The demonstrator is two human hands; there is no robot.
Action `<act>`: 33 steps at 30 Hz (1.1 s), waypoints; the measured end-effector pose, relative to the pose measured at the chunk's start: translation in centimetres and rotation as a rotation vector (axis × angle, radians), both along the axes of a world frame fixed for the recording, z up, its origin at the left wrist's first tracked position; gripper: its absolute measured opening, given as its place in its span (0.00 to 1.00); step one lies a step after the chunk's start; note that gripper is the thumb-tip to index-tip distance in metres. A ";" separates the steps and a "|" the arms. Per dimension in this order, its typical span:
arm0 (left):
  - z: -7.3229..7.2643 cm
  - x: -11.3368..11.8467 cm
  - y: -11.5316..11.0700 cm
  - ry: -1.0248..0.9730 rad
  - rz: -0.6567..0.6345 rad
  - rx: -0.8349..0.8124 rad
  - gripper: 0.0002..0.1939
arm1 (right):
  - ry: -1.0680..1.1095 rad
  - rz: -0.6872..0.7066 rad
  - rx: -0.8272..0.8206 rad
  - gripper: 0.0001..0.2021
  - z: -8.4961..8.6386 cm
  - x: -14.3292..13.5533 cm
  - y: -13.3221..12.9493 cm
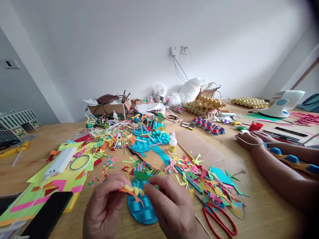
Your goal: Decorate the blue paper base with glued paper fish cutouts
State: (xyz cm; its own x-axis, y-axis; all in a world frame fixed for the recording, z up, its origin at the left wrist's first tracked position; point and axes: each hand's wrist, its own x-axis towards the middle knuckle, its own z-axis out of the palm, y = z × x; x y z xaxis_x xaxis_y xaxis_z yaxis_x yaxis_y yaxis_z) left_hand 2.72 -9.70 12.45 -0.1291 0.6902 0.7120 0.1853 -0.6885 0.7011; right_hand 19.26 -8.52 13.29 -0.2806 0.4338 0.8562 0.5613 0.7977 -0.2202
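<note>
My left hand pinches one end of an orange paper cutout with a yellow twisted paper strip lying along it. My right hand closes its thumb and finger at the other end of the yellow strip. Just below both hands lies a round blue paper disc with raised curled strips, partly covered by my fingers. A green dotted paper cutout rests at its far edge. Beyond my right hand are a pink beaded-looking clump and a glue bottle, which stands upright.
Red-handled scissors and paper scraps lie to the right. A black phone, a white power strip and coloured sheets are at left. Another person's arms rest at far right. Blue paper pieces sit further back.
</note>
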 end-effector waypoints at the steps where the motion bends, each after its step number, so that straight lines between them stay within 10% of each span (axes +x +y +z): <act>1: 0.1 0.1 -0.1 -0.022 -0.021 -0.029 0.10 | 0.002 0.005 0.009 0.07 0.0 -0.1 0.0; 14: -0.4 -0.1 0.0 -0.078 -0.210 -0.131 0.04 | 0.116 0.218 -0.129 0.07 0.4 -1.1 -0.3; 26: -1.0 0.3 0.1 0.006 -0.127 -0.070 0.10 | 0.233 0.313 -0.271 0.08 -0.9 -1.7 0.2; 33: 0.5 -1.0 0.1 0.174 -0.047 -0.013 0.21 | -0.052 0.172 -0.165 0.08 -0.1 -0.6 0.1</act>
